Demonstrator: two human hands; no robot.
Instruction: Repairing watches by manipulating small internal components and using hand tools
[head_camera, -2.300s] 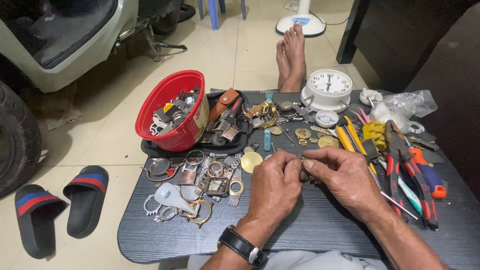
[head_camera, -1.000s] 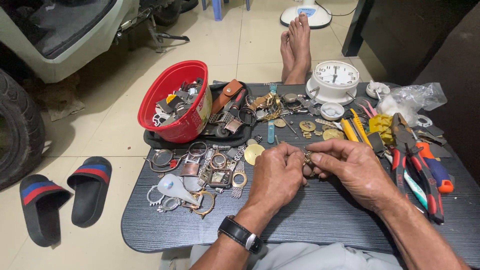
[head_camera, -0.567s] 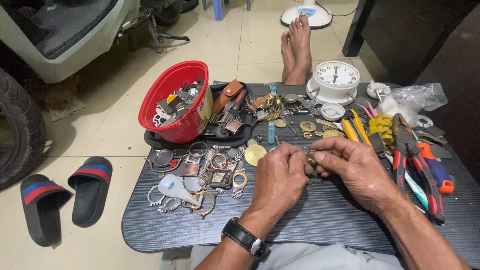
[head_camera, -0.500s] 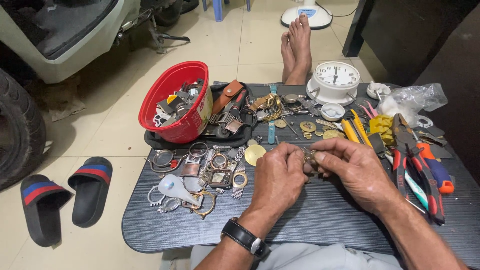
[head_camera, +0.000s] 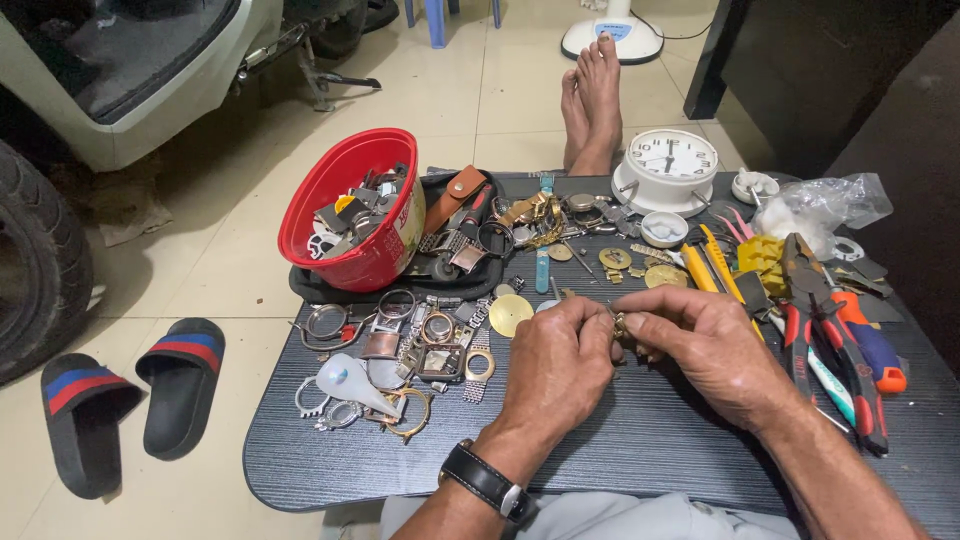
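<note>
**Both hands pinching a small metal part, mid-table**

I see my left hand (head_camera: 555, 365) and right hand (head_camera: 705, 345) meeting fingertip to fingertip over the middle of the dark table (head_camera: 640, 450). Between them sits a small metal part (head_camera: 622, 326), brassy, too small to identify. Both grips are narrow pinches closed on it; the part is held just above the tabletop. A black wristwatch (head_camera: 487, 482) is on my left wrist.

Left of the hands: a pile of watch cases and rings (head_camera: 400, 350), plus a gold disc (head_camera: 511, 315) near the left knuckles. Far left: a red bowl (head_camera: 345, 215) full of parts, tilted, resting on a black tray (head_camera: 455, 275).

Far side: a white clock (head_camera: 668, 168), upright, with small gold discs (head_camera: 640, 265) nearer to me. Right: red-handled pliers (head_camera: 835, 350), an orange-handled tool (head_camera: 875, 345), yellow bits (head_camera: 760, 262), a clear bag (head_camera: 825, 205).

On the floor at left: two black sandals (head_camera: 130, 400). Bare feet (head_camera: 590, 100) beyond the table's far edge.
</note>
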